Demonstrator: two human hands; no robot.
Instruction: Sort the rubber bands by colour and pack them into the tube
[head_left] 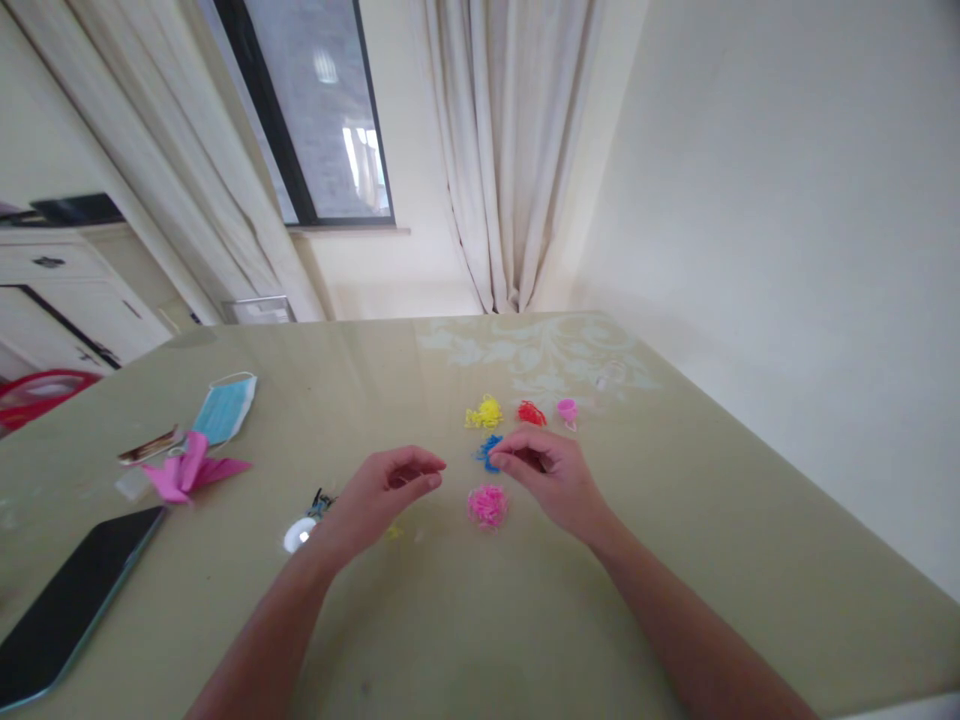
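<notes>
Small heaps of tiny elastic bands lie on the olive table [675, 560]: a yellow heap [484, 412], a red heap [531, 412], a blue heap [489, 450] and a pink heap [488, 505]. My right hand [551, 478] hovers with its fingers pinched together at the blue heap. My left hand [382, 493] floats left of the pink heap, fingers curled in a pinch; what it holds, if anything, is too small to see. A small pink cup-like piece [568, 410] sits right of the red heap.
On the left lie a dark phone [71, 600], a pink folded paper shape [187, 470], a blue face mask [225, 408] and a small white round object [300, 533]. A wall runs along the table's right side. Curtains and a window stand beyond the far edge.
</notes>
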